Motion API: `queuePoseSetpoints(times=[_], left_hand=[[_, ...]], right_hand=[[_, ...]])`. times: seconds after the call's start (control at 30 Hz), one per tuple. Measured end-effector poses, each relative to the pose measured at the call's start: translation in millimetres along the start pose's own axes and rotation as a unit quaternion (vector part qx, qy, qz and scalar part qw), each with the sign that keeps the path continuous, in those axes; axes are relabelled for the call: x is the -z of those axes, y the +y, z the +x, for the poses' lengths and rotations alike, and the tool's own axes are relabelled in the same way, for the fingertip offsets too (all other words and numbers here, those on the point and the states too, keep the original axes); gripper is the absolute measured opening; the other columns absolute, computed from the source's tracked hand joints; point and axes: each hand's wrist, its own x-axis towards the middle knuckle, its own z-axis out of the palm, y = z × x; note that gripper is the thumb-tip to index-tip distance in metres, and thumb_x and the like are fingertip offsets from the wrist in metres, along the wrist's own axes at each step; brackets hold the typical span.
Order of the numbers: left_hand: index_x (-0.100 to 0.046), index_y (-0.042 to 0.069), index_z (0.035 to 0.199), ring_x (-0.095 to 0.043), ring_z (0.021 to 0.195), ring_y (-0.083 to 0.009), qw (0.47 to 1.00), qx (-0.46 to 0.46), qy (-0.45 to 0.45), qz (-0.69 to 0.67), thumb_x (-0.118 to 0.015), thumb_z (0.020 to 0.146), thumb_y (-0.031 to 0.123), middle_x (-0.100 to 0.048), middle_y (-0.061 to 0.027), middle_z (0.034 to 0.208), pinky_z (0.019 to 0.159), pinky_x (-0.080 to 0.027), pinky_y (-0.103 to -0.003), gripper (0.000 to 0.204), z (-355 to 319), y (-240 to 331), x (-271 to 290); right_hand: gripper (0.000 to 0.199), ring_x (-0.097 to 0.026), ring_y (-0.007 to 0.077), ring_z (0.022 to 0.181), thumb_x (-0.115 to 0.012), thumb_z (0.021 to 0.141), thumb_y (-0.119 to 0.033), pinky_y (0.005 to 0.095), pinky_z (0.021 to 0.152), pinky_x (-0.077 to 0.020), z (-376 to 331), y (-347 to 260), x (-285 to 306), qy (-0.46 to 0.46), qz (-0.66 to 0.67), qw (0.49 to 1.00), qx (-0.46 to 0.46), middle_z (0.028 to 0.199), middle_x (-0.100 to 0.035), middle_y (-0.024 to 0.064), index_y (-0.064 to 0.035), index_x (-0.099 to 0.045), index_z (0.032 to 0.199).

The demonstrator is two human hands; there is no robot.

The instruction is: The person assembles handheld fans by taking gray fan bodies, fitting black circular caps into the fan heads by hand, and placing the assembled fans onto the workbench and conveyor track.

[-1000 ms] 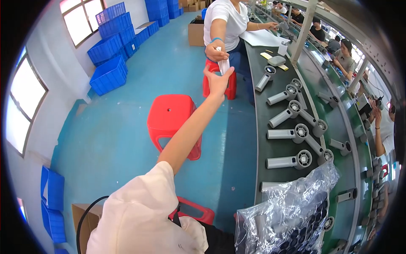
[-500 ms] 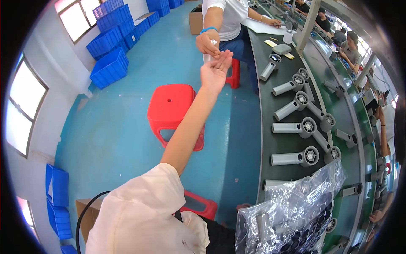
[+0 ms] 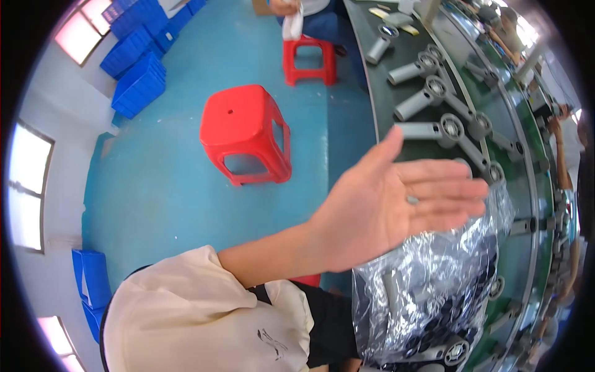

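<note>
My left hand [image 3: 396, 204] is held flat, palm up, fingers pointing right, close in front of me. A small grey part [image 3: 412, 199] rests on the palm near the base of the fingers. The hand hovers over a clear plastic bag [image 3: 434, 291] filled with grey parts, at the edge of the dark green conveyor table [image 3: 372, 93]. My right hand is out of view.
Several grey handle-shaped housings [image 3: 427, 93] lie along the conveyor. A large red stool [image 3: 248, 133] and a smaller red stool [image 3: 310, 59] stand on the blue floor. A seated co-worker's hand [image 3: 291, 18] holds something white. Blue crates [image 3: 139, 80] line the left wall.
My left arm was stretched out to the co-worker's hand; it has drawn back close to me with the small part on its palm. The co-worker's hand has pulled away.
</note>
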Motion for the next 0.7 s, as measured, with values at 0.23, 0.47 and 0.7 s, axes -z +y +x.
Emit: queuePoseSetpoints(times=[0.23,0.47,0.7], left_hand=[[-0.038,-0.006,0.132,-0.049,0.118,-0.0347,0.995,0.072,-0.062,-0.009,-0.030,0.097,0.042,-0.046,-0.0260,0.130,0.102,-0.040,-0.039,0.060,-23,-32,-24],[-0.027,-0.007,0.138,-0.038,0.128,-0.0400,0.984,0.079,-0.028,0.158,-0.038,0.083,0.007,-0.036,-0.0284,0.138,0.106,-0.032,-0.044,0.058,-17,-63,-14],[-0.039,-0.007,0.133,-0.054,0.114,-0.0372,0.873,0.270,-0.149,0.378,-0.043,0.085,0.007,-0.055,-0.0266,0.119,0.095,-0.046,-0.038,0.049,-9,-166,-45]], right_hand=[[0.062,-0.056,0.0214,0.079,-0.071,0.079,-0.028,0.0321,0.059,-0.0432,-25,4,2,0.009,0.030,0.999,0.041,0.117,-0.056,0.0146,-0.0028,-0.045,0.129],[0.049,-0.056,0.0243,0.089,-0.069,0.078,-0.015,0.0330,0.072,-0.0487,-37,26,42,0.049,0.045,0.998,0.019,0.109,-0.056,0.0149,0.0003,-0.050,0.120],[0.062,-0.052,0.0224,0.109,-0.071,0.067,-0.004,0.0342,0.093,-0.0416,-41,29,47,0.011,0.049,0.999,0.011,0.120,-0.052,0.0162,0.0039,-0.048,0.124]])
